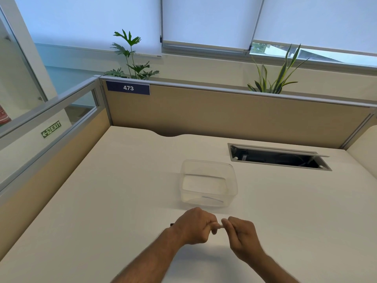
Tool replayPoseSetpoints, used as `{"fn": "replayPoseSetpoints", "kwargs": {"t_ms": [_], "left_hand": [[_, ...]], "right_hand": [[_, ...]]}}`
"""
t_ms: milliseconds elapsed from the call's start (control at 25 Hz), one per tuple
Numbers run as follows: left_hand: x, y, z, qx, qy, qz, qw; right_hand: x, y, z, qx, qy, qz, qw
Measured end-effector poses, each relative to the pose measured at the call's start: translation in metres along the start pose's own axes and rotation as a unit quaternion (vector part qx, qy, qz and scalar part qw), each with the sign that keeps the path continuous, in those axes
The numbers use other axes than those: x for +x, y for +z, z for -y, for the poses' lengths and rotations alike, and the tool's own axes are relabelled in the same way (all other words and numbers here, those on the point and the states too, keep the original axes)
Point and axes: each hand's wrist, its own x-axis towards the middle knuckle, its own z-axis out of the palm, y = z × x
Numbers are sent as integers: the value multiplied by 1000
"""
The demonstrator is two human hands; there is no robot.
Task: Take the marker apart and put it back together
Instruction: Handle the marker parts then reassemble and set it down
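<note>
Both fists curl round the marker (218, 226) above the desk (122, 190), left hand (193, 226) and right hand (241, 234) nearly touching. It lies left-right, dark tip poking past the left wrist. Tub (209, 181) just behind.

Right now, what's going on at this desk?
A person holds a marker over the white desk, both hands close together. The left hand grips the body, its dark end poking out to the left; the right hand pinches the pale end between them. Whether it is coming apart or going together, I cannot tell. A clear plastic container sits just behind.
</note>
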Motion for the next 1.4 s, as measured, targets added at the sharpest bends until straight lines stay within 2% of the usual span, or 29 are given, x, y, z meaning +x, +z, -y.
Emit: {"fn": "replayPoseSetpoints", "kwargs": {"t_ms": [120,240,320,360,440,520,600,720,920,1040,1200,1280,1400], "left_hand": [[0,1,2,-18,11,-78,997],[1,-1,3,-6,22,-139,990],[2,-3,3,5,21,-149,989],[2,-4,3,18,22,-143,989],[2,-5,4,56,25,-116,991],[1,-6,4,61,11,-87,994],[0,-10,3,28,-11,-52,998],[-1,-12,0,-7,-26,15,1000],[-4,-15,-4,-70,-62,98,991],[-4,-16,-7,-75,-72,104,989],[-1,-16,-7,-66,-50,81,993],[0,-15,-6,-49,-37,55,997],[2,-14,-2,-45,-14,-28,999]], "right_hand": [[5,5,14,96,141,20,985],[8,5,21,192,291,57,935],[10,3,26,224,340,85,909],[11,2,28,231,343,90,906],[9,2,25,191,292,77,934],[5,1,18,106,191,60,974],[1,-2,9,43,88,66,993],[-1,-6,1,-39,2,81,996],[-1,-2,-9,-68,-91,55,992],[-2,3,-6,-82,-89,21,992],[-2,6,5,-43,-34,-8,998],[0,6,13,13,31,0,999],[6,7,24,99,188,17,977]]}}
